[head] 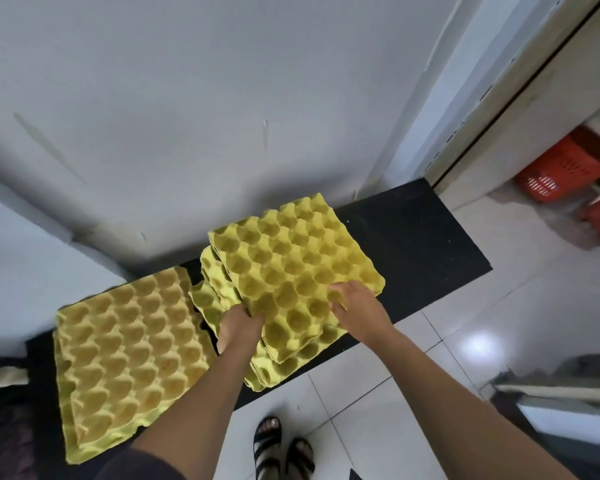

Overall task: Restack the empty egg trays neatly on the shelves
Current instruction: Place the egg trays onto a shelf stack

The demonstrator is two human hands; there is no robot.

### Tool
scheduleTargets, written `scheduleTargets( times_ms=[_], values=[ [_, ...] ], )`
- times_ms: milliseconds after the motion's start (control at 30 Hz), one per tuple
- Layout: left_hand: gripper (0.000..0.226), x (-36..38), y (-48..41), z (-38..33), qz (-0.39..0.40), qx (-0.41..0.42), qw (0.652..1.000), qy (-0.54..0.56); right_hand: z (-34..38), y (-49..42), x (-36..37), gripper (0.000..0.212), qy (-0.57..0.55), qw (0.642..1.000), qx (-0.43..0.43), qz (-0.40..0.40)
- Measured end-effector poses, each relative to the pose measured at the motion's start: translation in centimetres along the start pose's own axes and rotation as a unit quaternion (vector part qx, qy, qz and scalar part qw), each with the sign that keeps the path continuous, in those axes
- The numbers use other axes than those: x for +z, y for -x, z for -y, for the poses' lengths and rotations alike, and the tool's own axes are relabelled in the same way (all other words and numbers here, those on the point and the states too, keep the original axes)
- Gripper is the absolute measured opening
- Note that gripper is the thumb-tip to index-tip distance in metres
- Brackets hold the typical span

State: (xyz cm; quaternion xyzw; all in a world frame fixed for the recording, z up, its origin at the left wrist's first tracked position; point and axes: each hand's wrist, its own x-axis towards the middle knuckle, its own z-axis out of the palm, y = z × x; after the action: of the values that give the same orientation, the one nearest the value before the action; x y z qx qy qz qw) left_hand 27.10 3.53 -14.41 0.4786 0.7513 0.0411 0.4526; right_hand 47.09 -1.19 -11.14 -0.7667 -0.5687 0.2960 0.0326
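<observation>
The head view looks down along two bare forearms that reach forward over a black shelf (416,233) set against a pale wall (187,98). The left hand (238,323) is at the near-left corner of the top tray (291,265), its grip closed on that edge with the fingers curled round the rim. The right hand (355,306) comes in over the near-right edge, fingers bent and spread across the cups. Its thumb is hidden, so whether this grip pinches the tray or only presses on it cannot be told. The top tray is yellow, cups facing up, and nearly square, so no long axis stands out. Its edges run diagonally to the shelf's front, one corner pointing toward the wall. It lies on the right stack (274,368) on the middle of the shelf, twisted out of line so that lower trays fan out at the left and near sides. The left stack (129,351) sits just beside it, also cups up. Below are white floor tiles (378,393) and sandalled feet (281,448), and orange baskets (561,171) stand far right.
</observation>
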Motion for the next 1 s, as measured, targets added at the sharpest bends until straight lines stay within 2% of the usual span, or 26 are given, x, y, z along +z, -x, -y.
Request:
scheduleTargets(
  times_ms=[167, 300, 433, 600, 700, 767, 867, 1000],
  values=[
    [0.025, -0.6, 1.4, -3.0, -0.026, 0.052, 0.994, 0.093, -0.5, -0.9, -0.4, 0.045, -0.021, 0.998, 0.055, 0.003],
    [0.035, -0.9, 2.7, -5.6, -0.001, 0.019, 0.972, 0.235, -0.6, -1.5, -1.2, 0.048, -0.086, 0.991, 0.103, -0.012],
    [0.039, -1.8, 3.5, -6.3, 0.006, 0.012, 0.942, 0.335, -0.8, -1.0, -2.9, 0.044, -0.119, 0.985, 0.095, -0.079],
    [0.035, -4.5, 6.2, -6.6, -0.040, 0.049, 0.935, 0.349, -1.1, 0.5, -6.9, 0.037, -0.084, 0.977, 0.060, -0.187],
    [0.034, -6.6, 9.6, -6.3, -0.062, 0.101, 0.928, 0.354, -1.4, 2.2, -9.3, 0.048, -0.064, 0.971, 0.085, -0.214],
    [0.027, -8.1, 12.7, -5.2, -0.077, 0.126, 0.916, 0.373, -1.6, 3.4, -10.3, 0.056, -0.082, 0.972, 0.083, -0.204],
    [0.027, -10.3, 16.6, -2.5, -0.101, 0.145, 0.899, 0.400, -1.2, 5.0, -10.7, 0.061, -0.182, 0.972, 0.074, -0.127],
    [0.032, -13.4, 22.1, 1.4, -0.138, 0.131, 0.884, 0.428, 1.7, 7.1, -9.9, 0.040, -0.385, 0.922, 0.039, 0.013]
  ],
)
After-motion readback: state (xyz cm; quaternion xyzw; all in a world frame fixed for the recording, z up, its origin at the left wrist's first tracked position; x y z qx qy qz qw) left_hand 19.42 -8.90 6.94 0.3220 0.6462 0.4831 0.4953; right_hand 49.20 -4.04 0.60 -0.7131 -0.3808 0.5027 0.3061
